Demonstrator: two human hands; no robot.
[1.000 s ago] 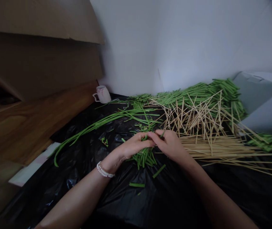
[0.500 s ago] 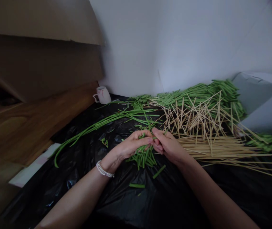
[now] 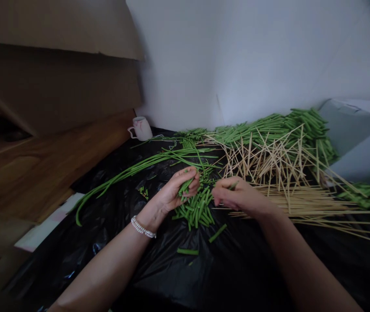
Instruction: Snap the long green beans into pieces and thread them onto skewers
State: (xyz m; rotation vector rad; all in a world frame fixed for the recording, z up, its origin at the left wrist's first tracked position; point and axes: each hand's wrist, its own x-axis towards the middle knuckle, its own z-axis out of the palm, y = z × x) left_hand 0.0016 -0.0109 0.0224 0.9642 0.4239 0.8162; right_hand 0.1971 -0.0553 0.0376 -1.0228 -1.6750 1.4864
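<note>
My left hand [image 3: 182, 187], with a beaded bracelet at the wrist, is closed round several short garlic scape pieces [image 3: 185, 186]. To its right and apart from it, my right hand [image 3: 238, 196] is closed, fingers curled down. A thin greenish bit, seemingly a scape piece [image 3: 233, 185], shows at its top; the rest is hidden by the fingers. Below and between the hands lies a small heap of cut scape pieces [image 3: 196, 211] on black plastic sheeting [image 3: 172, 277]. Bamboo skewers [image 3: 289, 201] lie in a bundle just right of my right hand.
Crossed loose skewers [image 3: 269, 158] lie behind the bundle, before a long pile of cut scapes [image 3: 269, 128] along the white wall. Long uncut scapes [image 3: 123, 173] stretch left. A mug [image 3: 141, 129] stands at the back; cardboard [image 3: 58, 82] rises at left, a pale box [image 3: 360, 134] at right.
My hands were together over the heap and have parted. The right has moved right toward the skewers; the left has turned slightly up and left, still holding its scape pieces.
</note>
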